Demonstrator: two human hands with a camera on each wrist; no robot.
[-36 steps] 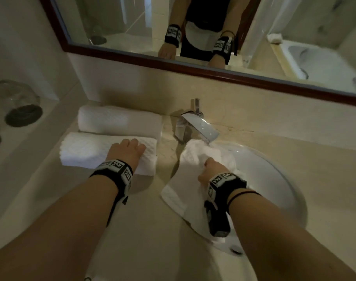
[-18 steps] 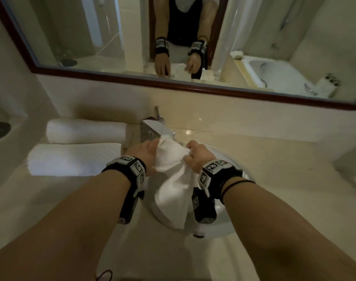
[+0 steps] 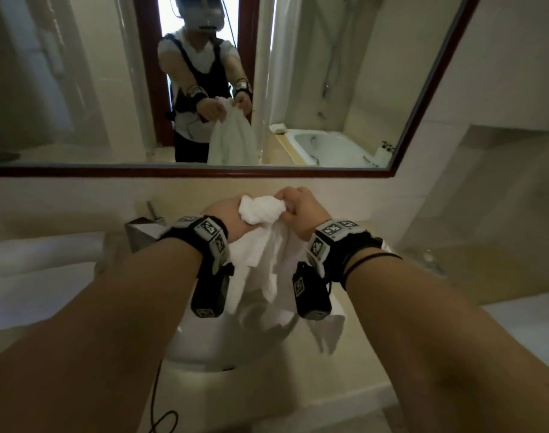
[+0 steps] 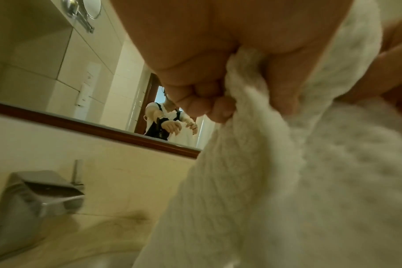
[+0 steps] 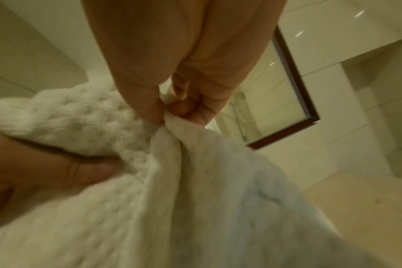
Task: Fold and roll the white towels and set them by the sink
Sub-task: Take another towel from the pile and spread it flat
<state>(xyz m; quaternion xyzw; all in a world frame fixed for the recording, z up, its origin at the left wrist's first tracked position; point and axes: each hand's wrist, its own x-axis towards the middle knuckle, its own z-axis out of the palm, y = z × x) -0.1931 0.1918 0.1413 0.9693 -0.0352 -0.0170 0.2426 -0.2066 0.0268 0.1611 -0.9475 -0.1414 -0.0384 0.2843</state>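
Lifted higher than half a second ago, off the basin and up to mirror height, with head tilted up so more of the mirror (image 3: pixel 423 89) shows. Left hand (image 3: pixel 226 218) curled tight round a bunched corner of the white towel (image 3: pixel 267 245), fingers (image 4: pixel 209 101) closed into the cloth in the left wrist view. Right hand (image 3: pixel 301 210) pinching the neighbouring stretch of the same top edge, thumb and fingers (image 5: pixel 195 108) clamped on a fold. Both grips close together, almost touching, probably to find the corners before spreading the cloth flat. Bulk of the towel hanging below both grips, draping down between the wrists over the sink (image 3: pixel 210 348), lower end near the rim on the right side. Held high, likely to let weight pull out the creases. Still crumpled, not yet folded or rolled. Two rolled towels (image 3: pixel 41 260) lying on the counter left of the tap (image 3: pixel 141 229), blurred at the edge
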